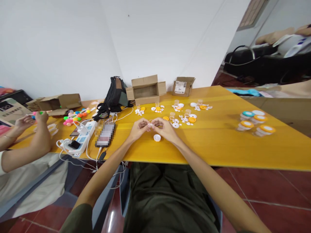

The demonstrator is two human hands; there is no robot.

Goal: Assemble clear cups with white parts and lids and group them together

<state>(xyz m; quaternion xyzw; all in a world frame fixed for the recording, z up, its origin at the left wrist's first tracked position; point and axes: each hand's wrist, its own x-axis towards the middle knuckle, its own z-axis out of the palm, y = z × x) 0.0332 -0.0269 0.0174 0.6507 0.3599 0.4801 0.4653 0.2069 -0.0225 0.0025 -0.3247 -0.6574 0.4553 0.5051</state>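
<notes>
Both hands meet over the near middle of the yellow table (209,139). Between the fingertips is a small white piece with pinkish marks (151,125), too small to name. My left hand (139,128) pinches it from one side, and my right hand (164,128) from the other. Just below them a white round lid with an orange edge (157,138) lies on the tabletop. Beyond the hands are several groups of small white printed pieces (175,121), orange lids (191,120), white discs (193,116) and clear cups (188,112).
At right stand several clear jars with orange, teal and white lids (266,129). Open cardboard boxes (147,90) and a black backpack (115,94) are at the back. Left lie a power strip (84,137), a phone (105,134) and cables. Another person's hands (23,122) hold coloured balls.
</notes>
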